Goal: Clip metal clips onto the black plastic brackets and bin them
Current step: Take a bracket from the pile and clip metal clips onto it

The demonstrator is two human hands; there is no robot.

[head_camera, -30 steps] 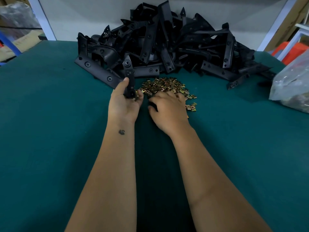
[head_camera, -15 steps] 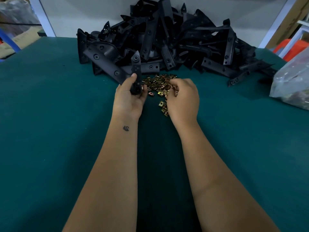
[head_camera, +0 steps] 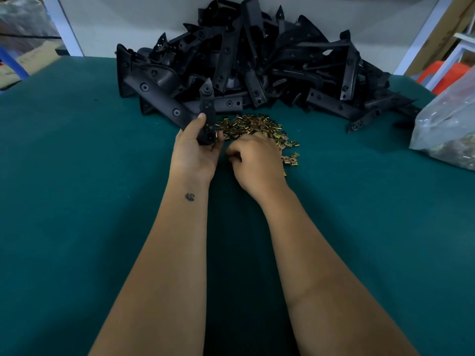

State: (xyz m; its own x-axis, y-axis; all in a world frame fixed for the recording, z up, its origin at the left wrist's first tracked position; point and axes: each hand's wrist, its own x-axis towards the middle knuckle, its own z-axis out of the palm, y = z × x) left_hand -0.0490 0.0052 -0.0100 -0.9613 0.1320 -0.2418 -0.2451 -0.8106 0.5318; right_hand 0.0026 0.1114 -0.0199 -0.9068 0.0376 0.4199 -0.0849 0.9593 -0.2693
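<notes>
**Bracket held upright while a clip is sought in the pile**

A long, narrow black plastic bracket (head_camera: 207, 111) is gripped by the left hand (head_camera: 196, 150) just in front of the middle of the green-covered bench (head_camera: 77, 201). It is held by its lower end, thumb on the near face and fingers wrapped behind, with its pointed, holed tip standing upward. The bracket is judged to be light and rigid, with a matt surface unlikely to slip; the lower end is a sound place to hold it, since the upper holes and edges are left free for a clip.

The right hand (head_camera: 257, 160) is laid knuckles-up on the near edge of a heap of small brass-coloured metal clips (head_camera: 252, 125), its fingers curled down into them. Whether a clip is already pinched cannot be told, as the fingertips are hidden. The clips are judged to be small, thin and springy, likely to tangle with one another, and best taken singly between thumb and forefinger by the flat sides.

Both forearms are stretched forward, nearly parallel, the wrists close together. A large pile of loose black plastic brackets (head_camera: 257, 68) is stacked against the far edge of the bench, and a clear plastic bag (head_camera: 447, 129) lies at the right edge. No bin is in view.
</notes>
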